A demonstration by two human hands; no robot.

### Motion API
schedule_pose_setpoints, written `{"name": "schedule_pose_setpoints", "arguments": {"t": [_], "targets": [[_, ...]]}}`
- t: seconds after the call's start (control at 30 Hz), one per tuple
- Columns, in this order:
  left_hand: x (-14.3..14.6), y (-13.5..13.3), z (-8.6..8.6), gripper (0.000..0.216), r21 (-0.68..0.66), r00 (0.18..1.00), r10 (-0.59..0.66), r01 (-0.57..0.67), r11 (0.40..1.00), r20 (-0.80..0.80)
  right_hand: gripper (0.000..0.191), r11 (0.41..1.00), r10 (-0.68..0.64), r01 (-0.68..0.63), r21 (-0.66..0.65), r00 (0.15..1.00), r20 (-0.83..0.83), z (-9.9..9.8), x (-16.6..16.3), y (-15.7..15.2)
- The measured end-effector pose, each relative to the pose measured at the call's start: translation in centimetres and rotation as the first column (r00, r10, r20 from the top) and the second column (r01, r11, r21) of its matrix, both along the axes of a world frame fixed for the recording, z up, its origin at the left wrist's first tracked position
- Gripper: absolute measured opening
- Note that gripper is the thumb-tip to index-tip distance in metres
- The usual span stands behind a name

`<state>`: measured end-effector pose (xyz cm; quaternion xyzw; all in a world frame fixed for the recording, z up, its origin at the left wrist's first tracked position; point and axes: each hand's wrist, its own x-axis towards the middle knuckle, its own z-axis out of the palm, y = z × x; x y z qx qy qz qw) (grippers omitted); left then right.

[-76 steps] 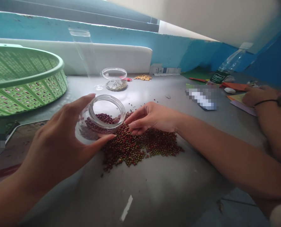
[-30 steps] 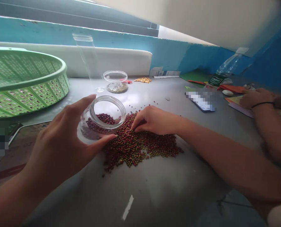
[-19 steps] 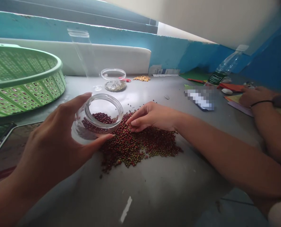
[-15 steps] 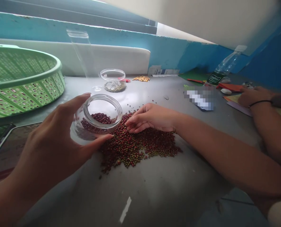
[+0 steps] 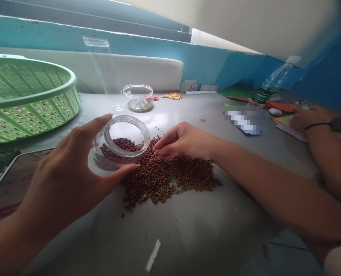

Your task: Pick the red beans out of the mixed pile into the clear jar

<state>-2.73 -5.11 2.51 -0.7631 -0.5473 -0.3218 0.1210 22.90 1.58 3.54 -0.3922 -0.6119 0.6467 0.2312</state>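
My left hand (image 5: 69, 165) is wrapped round a clear jar (image 5: 127, 153), tilted with its open mouth facing right and toward me. Dark red beans (image 5: 120, 146) show inside it. On the grey table lies a spread pile of mixed red and green beans (image 5: 161, 178), just under and right of the jar. Over the back of this pile is my right hand (image 5: 182, 142), its thumb and fingertips pinched together near the jar's mouth. Whatever sits between those fingertips is too small to make out.
A green basket (image 5: 58, 99) stands at the left. Behind the jar are a clear round container (image 5: 140, 103) with small seeds, a tall clear tube (image 5: 101, 65) and yellow kernels (image 5: 172, 96). A phone (image 5: 242, 120), a bottle (image 5: 274, 84) and another person's hand (image 5: 311, 119) are at the right.
My right hand's fingers have drawn together into a tighter pinch and lifted slightly off the beans. The left hand keeps the jar in nearly the same place.
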Motion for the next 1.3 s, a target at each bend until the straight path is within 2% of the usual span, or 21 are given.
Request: {"name": "schedule_pose_setpoints", "arguments": {"t": [0.2, 0.37, 0.63, 0.83, 1.03, 1.1, 1.17, 1.23, 1.3], "targets": [[0.1, 0.0, -0.1, 0.093, 0.0, 1.0, -0.002, 0.002, 1.0, -0.008, 0.023, 0.984, -0.051, 0.03, 0.173, 0.991, 0.12, 0.6, -0.3, -0.4], [0.0, 0.0, 0.0, 0.092, 0.013, 0.999, -0.037, 0.037, 0.999, -0.023, 0.024, 0.971, -0.077, 0.04, 0.235, 0.986, 0.15, 0.3, -0.3, -0.4], [0.0, 0.0, 0.0, 0.091, 0.021, 0.998, -0.05, 0.051, 0.998, -0.03, 0.028, 0.956, -0.023, -0.028, 0.291, 0.985, 0.173, 0.2, -0.1, -0.3], [0.1, -0.1, 0.0, 0.09, 0.025, 0.998, -0.06, 0.061, 0.998, -0.028, 0.03, 0.946, -0.068, 0.024, 0.324, 0.99, 0.123, 0.4, -0.2, -0.4], [-0.2, 0.1, -0.2, 0.093, 0.045, 0.997, -0.076, 0.077, 0.996, -0.028, 0.021, 0.927, -0.081, 0.041, 0.373, 0.992, 0.092, -0.3, -0.2, 0.0], [-0.1, 0.2, -0.2, 0.092, 0.044, 0.997, -0.077, 0.077, 0.996, -0.021, 0.021, 0.913, -0.105, 0.084, 0.398, 0.994, 0.029, -0.5, -0.4, 0.0], [-0.1, 0.2, -0.2, 0.092, 0.044, 0.997, -0.08, 0.081, 0.996, -0.015, 0.018, 0.858, -0.206, 0.229, 0.459, 0.973, -0.101, -0.3, -0.8, -0.3], [0.0, 0.2, -0.2, 0.093, 0.044, 0.996, -0.087, 0.088, 0.995, -0.018, 0.014, 0.746, -0.317, 0.401, 0.532, 0.916, -0.247, 0.4, -1.3, -1.0], [0.1, 0.1, -0.3, 0.091, 0.044, 0.995, -0.092, 0.093, 0.995, -0.026, 0.01, 0.645, -0.35, 0.482, 0.594, 0.876, -0.331, 1.3, -1.8, -2.1]]}}
